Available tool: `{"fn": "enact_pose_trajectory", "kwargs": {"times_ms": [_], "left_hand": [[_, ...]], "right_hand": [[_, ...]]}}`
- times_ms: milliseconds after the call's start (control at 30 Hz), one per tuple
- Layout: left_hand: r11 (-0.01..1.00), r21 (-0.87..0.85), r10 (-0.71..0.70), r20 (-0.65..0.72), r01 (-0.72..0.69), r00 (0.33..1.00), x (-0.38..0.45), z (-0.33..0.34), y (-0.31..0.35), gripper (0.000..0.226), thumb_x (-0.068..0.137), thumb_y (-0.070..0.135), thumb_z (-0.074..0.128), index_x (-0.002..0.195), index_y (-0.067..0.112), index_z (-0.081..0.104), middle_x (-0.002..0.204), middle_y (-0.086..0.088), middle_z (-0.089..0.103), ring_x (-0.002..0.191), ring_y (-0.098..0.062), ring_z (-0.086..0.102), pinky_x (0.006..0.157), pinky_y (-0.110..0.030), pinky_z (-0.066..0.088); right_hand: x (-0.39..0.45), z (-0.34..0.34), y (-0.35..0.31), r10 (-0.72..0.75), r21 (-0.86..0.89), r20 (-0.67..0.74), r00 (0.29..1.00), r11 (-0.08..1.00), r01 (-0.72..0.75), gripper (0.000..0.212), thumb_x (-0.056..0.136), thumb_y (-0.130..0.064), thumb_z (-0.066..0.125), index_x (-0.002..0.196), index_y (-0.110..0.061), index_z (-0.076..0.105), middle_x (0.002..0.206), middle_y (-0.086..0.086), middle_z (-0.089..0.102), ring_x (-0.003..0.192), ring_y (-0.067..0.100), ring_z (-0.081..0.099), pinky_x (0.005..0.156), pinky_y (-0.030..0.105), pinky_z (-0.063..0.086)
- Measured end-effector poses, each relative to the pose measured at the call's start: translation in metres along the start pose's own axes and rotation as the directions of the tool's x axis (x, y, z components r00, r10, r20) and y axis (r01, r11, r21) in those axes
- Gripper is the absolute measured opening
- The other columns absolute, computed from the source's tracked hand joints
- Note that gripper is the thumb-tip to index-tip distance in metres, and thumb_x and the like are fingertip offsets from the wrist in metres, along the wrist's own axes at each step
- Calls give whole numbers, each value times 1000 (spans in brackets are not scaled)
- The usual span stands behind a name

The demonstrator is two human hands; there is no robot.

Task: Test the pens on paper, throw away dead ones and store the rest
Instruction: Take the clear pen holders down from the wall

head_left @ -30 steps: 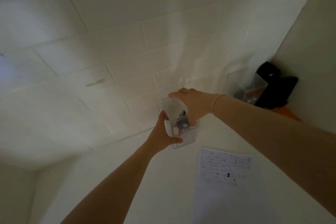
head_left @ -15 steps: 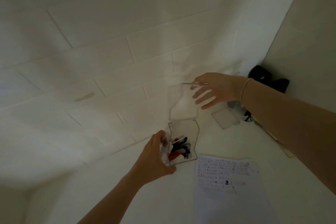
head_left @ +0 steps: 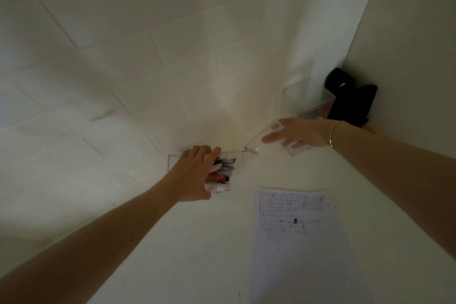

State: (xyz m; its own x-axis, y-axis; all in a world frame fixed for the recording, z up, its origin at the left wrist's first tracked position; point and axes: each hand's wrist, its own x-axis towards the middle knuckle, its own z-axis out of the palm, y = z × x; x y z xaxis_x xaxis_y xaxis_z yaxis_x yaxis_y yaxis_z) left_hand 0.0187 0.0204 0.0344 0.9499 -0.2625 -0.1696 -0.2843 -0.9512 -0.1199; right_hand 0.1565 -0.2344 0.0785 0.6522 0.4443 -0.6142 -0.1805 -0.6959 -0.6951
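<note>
A sheet of paper (head_left: 296, 229) with small marks lies nearest on the white tabletop (head_left: 185, 254). Beyond it, the left hand (head_left: 195, 175) grips a clear box (head_left: 222, 189) holding pens (head_left: 220, 176). Farther right, the right hand (head_left: 301, 134), fingers spread, rests on a clear lid (head_left: 293, 149).

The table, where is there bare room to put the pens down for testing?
Free patches of the table: the stretch between the left forearm and the paper, and the strip between the paper and the right forearm. It is crowded by the wall: the left hand grips the pen box, the right hand rests on a clear lid, with black items in the corner.
</note>
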Motion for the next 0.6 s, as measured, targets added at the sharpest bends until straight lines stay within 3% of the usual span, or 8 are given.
{"fn": "enact_pose_trajectory", "kwargs": {"times_ms": [67, 133, 200, 267, 433, 600], "left_hand": [[994, 103, 35, 38, -39, 999, -2, 5, 9, 103, 51, 44, 72, 136, 11, 22, 125, -13, 46, 109, -32, 48, 91, -43, 44], [987, 154, 25, 53, -33, 998, -5, 9, 22, 102, 48, 40, 74, 131, 10, 23, 119, -16, 52, 103, -34, 52, 84, -44, 47], [977, 212, 12, 95, -32, 995, -7, 11, 36, 100, 56, 37, 72, 132, 11, 14, 126, -17, 47, 109, -35, 47, 89, -47, 42], [961, 272, 12, 117, -44, 993, -6, 10, 50, 96, 69, 36, 67, 137, 11, 3, 136, -17, 34, 120, -35, 37, 98, -49, 33], [955, 295, 4, 105, -35, 995, 1, -7, 74, 93, 79, 32, 59, 145, 12, -2, 142, -17, 20, 128, -35, 25, 105, -50, 22], [936, 344, 60, 59, -76, 996, 19, -33, 86, 98, 76, 36, 62, 145, 17, -4, 140, -15, 23, 124, -34, 27, 102, -48, 23]], "right_hand": [[-1, 5, 17, -17, 1, -1, 1000, 1000, 17, 91, 54, -48, 84, 133, -22, 46, 129, -1, 52, 113, 21, 53, 99, 39, 44], [-4, 9, 31, -38, 17, 3, 999, 999, 38, 80, 62, -42, 82, 132, -20, 48, 123, 2, 54, 110, 18, 51, 90, 32, 45], [-7, 10, 43, -5, 61, 44, 999, 998, 2, 66, 75, -27, 77, 134, -20, 47, 123, 1, 49, 114, 16, 43, 92, 27, 35], [-7, 8, 56, 35, 96, 88, 996, 994, -43, 63, 77, -20, 75, 134, -22, 47, 126, -1, 45, 120, 16, 38, 97, 25, 29], [-5, -1, 75, 58, 226, 71, 996, 971, -73, 50, 78, -13, 70, 126, -22, 55, 134, 2, 46, 129, 20, 37, 106, 28, 31], [-8, -14, 87, 76, 357, -16, 997, 932, -65, 47, 86, -23, 61, 131, -14, 52, 136, -5, 43, 135, 23, 32, 111, 38, 23]]}}
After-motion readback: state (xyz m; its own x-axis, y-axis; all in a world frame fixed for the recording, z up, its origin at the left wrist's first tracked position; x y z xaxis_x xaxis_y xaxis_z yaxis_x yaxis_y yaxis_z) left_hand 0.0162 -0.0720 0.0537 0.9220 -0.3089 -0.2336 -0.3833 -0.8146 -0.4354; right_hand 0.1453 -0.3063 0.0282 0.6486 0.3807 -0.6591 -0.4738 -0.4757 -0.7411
